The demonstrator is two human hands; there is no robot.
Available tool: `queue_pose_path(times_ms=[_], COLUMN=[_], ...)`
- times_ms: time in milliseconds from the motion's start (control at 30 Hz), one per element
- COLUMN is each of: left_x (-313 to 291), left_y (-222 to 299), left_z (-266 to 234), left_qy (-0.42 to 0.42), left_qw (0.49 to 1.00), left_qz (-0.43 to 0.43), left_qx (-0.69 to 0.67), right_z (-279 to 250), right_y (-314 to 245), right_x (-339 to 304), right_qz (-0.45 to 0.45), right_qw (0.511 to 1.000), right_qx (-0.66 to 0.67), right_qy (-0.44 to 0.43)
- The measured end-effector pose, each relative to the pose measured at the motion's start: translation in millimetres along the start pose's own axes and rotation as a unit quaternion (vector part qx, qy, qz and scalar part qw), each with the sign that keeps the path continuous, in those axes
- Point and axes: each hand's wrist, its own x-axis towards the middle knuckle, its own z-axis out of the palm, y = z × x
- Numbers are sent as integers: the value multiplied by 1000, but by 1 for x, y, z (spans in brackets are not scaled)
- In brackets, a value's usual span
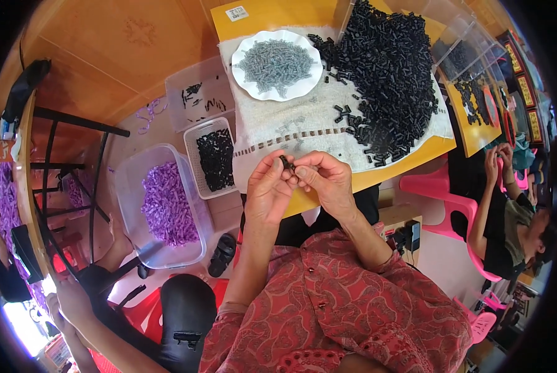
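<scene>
We see a small white rectangular label point(236, 13) with dark print stuck flat on the yellow worktop point(278, 12), near its far left corner, just beyond the white plate's rim and lying slightly askew.

At the right edge of our view, a row of framed signs point(522, 81) stands one behind another, each a dark rectangle with a red border and gold-coloured markings; they curve with the rim of the picture, and their detail is too small for us to tell.

At the lower left edge we make out a small printed package or card point(58, 351), pale with reddish patches, partly cut off.
</scene>
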Motion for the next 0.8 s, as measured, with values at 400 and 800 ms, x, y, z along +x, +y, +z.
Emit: queue_pose_path(times_ms=[400, 800], left_x=[-4, -7], left_y=[0, 6], left_z=[5, 17], left_qy=[6, -58], left_qw=[1000, 996], left_qz=[-6, 48], left_qx=[-13, 50], right_z=[7, 9], right_y=[-11, -22], right_x=[-5, -7], right_qz=[-20, -35], right_qw=[998, 996], right_qx=[-51, -86], right_qy=[-6, 17])
